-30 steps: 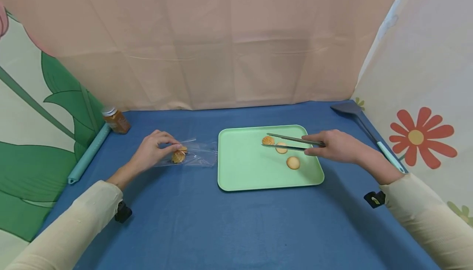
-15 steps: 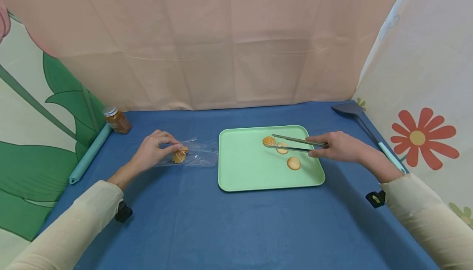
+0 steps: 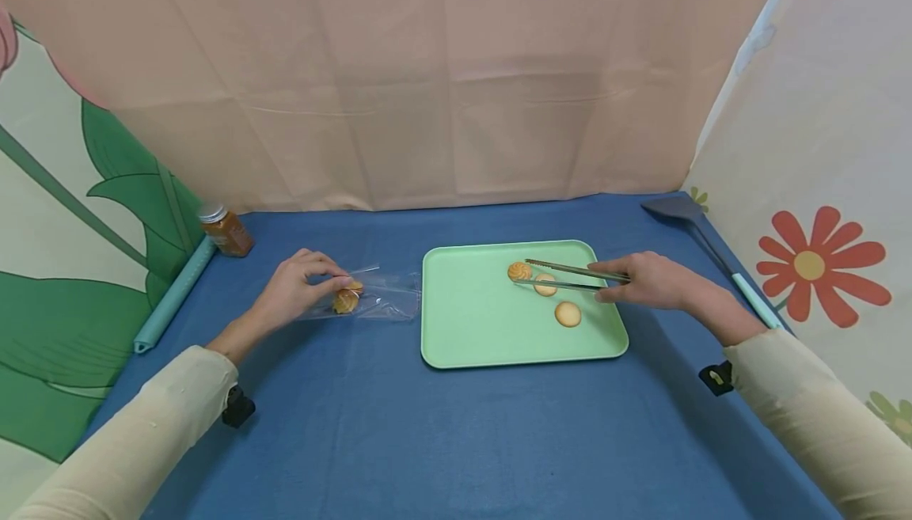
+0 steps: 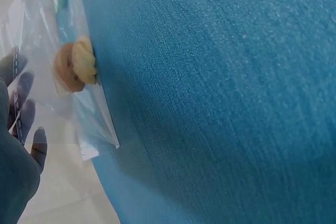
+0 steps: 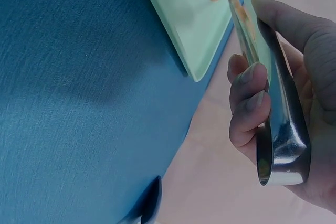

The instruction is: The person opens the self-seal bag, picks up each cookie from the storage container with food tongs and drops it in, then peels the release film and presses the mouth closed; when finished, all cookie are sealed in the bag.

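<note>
My left hand point(image 3: 299, 286) pinches the upper edge of a clear plastic bag point(image 3: 390, 298) that lies on the blue cloth. Two golden cookies point(image 4: 76, 65) sit inside that bag, pressed side by side in the left wrist view. In my right hand point(image 3: 647, 281) I grip metal tongs point(image 5: 290, 150), their arms apart and reaching left over a pale green tray point(image 3: 470, 310). On the tray lie a swirled cookie point(image 3: 519, 271) and a round cookie point(image 3: 545, 286) near the tong tips, plus another round cookie point(image 3: 568, 314) closer to me. Nothing appears clamped in the tongs.
A lidded brown jar point(image 3: 226, 232) and a teal roll point(image 3: 174, 294) stand along the left side. A dark spatula point(image 3: 701, 243) with a light blue handle lies at the right edge. Fabric walls close off the back and both sides.
The tongs and my right hand shifted slightly right, then stayed nearly still over the tray. My left hand and the bag have hardly moved.
</note>
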Motion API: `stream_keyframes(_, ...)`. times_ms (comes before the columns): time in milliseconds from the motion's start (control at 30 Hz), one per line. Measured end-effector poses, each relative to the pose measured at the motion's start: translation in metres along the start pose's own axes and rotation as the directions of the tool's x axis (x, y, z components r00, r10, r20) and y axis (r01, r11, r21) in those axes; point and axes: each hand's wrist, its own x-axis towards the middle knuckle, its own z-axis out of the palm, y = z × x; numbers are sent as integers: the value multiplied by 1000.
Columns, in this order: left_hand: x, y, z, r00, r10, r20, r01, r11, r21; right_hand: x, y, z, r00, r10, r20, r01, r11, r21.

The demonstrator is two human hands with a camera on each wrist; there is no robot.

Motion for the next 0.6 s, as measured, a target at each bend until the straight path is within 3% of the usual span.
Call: stream_keyframes(600,0,0,-1,1000,12,-7,-12,1000,1,7,-3,-1,1000,-2,16,3,1000,-26)
